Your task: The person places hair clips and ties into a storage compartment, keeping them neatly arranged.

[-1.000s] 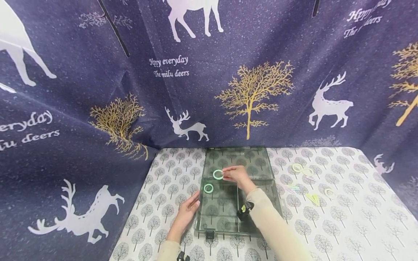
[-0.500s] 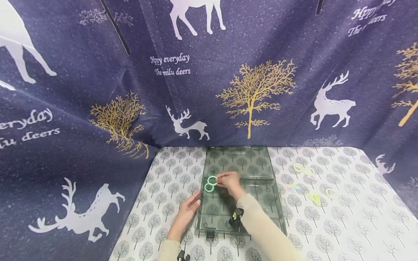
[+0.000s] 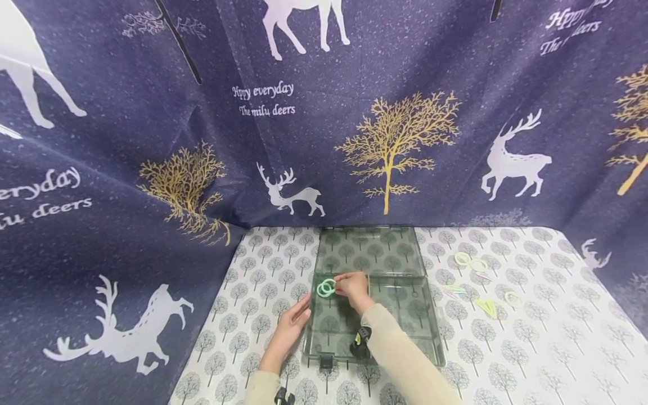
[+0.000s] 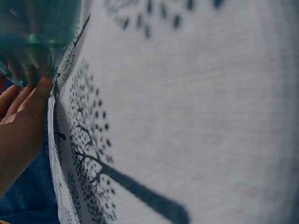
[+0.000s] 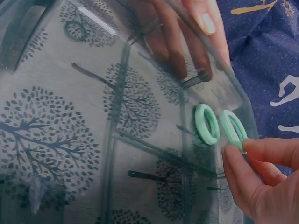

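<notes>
A see-through dark green compartment box point(image 3: 331, 346) lies on the table with its lid point(image 3: 372, 247) laid back. My right hand point(image 3: 353, 288) is over its back left compartment. Between thumb and fingers it pinches a mint green ring point(image 5: 233, 129), which looks like a hair tie. A second mint green ring point(image 5: 206, 124) lies in that compartment, right beside the held one. My left hand point(image 3: 292, 323) rests against the box's left side, fingers straight; in the left wrist view its fingertips point(image 4: 44, 83) touch the clear wall.
To the right on the tree-print tablecloth point(image 3: 506, 349) lie pale yellow rings point(image 3: 469, 262), a cream ring point(image 3: 512, 299), thin pastel strips point(image 3: 454, 291) and a bright yellow V-shaped piece point(image 3: 487, 308). A dark blue deer-print cloth point(image 3: 314, 140) hangs behind and at the left.
My right hand has carried the held ring left and toward me, from over the lid's front edge to the ring in the compartment. My left hand has stayed in place.
</notes>
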Available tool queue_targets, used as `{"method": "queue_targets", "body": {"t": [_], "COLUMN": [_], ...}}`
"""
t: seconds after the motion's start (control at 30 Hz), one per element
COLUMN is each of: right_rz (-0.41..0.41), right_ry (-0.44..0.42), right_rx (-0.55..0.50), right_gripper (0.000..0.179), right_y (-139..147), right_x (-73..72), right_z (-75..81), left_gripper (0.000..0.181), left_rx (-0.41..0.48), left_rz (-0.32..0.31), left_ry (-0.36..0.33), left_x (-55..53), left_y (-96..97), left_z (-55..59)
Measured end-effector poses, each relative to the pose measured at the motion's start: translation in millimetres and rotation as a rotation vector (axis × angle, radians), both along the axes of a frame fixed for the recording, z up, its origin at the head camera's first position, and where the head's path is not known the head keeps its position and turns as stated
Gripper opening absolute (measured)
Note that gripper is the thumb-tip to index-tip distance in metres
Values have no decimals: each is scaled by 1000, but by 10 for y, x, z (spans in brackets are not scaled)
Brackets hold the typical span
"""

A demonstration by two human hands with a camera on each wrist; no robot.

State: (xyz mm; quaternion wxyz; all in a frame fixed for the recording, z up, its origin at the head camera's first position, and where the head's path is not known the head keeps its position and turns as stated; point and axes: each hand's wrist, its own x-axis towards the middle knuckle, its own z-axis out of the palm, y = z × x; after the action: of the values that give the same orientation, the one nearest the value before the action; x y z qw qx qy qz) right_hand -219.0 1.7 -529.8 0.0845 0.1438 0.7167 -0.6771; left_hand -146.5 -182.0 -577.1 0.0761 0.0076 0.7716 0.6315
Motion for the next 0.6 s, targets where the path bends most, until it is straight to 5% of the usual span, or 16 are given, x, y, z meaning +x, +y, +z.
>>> {"method": "queue_targets", "body": {"t": [0.6], "right_rz": [-53], "right_ry": [-34], "right_rx": [17], "right_gripper": [17], "right_y": [-65], "right_x": [13], "right_z": [-93], "left_gripper": [48], "left_rx": [-7], "left_rz": [0], "left_ry": [-11], "left_x": [-2], "left_y": [0], "left_z": [-2]}}
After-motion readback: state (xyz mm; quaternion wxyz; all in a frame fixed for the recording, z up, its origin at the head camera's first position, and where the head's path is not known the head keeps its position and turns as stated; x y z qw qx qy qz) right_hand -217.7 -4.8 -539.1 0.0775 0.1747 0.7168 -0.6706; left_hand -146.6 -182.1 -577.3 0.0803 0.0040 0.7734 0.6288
